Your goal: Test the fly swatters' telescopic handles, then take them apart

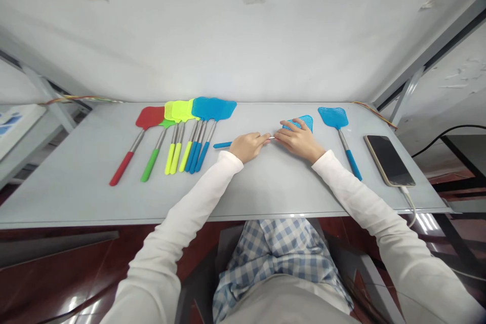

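A blue fly swatter (222,145) lies sideways between my hands, low over the grey table, its blue handle pointing left. My left hand (248,146) is closed round it where handle and metal shaft meet, thumb and forefinger pinching the shaft. At the other end, my right hand (299,139) has its fingers bent over the perforated head and the neck, covering much of both. Between the two hands a short bit of thin metal shaft shows. Another blue fly swatter (334,117) lies to the right of my right hand, head toward the wall.
Left on the table (76,182) lie a red fly swatter (150,117), a green one (150,164), several yellow ones (182,110) and several overlapping blue ones (214,108). A phone (391,159) with a white cable is at right. A white wall (243,50) stands behind.
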Tool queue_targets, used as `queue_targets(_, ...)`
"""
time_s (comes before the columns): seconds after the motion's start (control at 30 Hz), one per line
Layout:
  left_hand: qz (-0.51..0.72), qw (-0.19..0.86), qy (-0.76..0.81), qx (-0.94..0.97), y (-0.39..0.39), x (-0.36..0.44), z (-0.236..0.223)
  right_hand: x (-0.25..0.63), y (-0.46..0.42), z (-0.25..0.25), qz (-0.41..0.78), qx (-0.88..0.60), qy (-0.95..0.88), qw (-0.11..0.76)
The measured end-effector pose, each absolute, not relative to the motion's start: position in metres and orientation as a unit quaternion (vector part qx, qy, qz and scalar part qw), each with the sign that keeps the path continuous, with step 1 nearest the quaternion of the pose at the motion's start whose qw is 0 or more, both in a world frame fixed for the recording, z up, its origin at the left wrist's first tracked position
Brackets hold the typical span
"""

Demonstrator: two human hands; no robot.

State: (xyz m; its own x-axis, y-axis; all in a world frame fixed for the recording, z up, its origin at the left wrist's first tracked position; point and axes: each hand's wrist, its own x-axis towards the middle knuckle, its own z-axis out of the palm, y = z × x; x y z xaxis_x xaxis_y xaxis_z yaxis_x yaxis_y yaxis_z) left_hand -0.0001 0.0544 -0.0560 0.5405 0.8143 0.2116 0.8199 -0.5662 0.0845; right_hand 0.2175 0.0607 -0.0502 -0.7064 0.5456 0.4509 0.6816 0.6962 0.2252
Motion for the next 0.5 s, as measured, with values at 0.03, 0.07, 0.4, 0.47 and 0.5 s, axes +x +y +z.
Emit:
queue_targets(0.03, -0.117, 0.005, -0.466, -0.877, 0.054, 0.000, -0.055, 0.218, 0.061, -0.050, -0.193, -0.340, -0.903, 0.177)
queue_targets(0.07, -0.119, -0.003, -0.467, -0.876, 0.054, 0.001, -0.053, 0.218, 0.061, -0.050, -0.194, -0.341, -0.903, 0.175)
queue_targets(0.4, -0.206, -0.224, -0.476, -0.825, 0.056, 0.000, -0.042, 0.222, 0.065, -0.052, -0.250, -0.316, -0.901, 0.162)
queue_targets(0.47, -0.230, -0.278, -0.462, -0.810, 0.059, -0.002, -0.040, 0.223, 0.066, -0.053, -0.265, -0.306, -0.899, 0.168)
queue_targets(0.5, -0.235, -0.302, -0.457, -0.803, 0.060, -0.004, -0.040, 0.224, 0.066, -0.053, -0.271, -0.301, -0.898, 0.171)
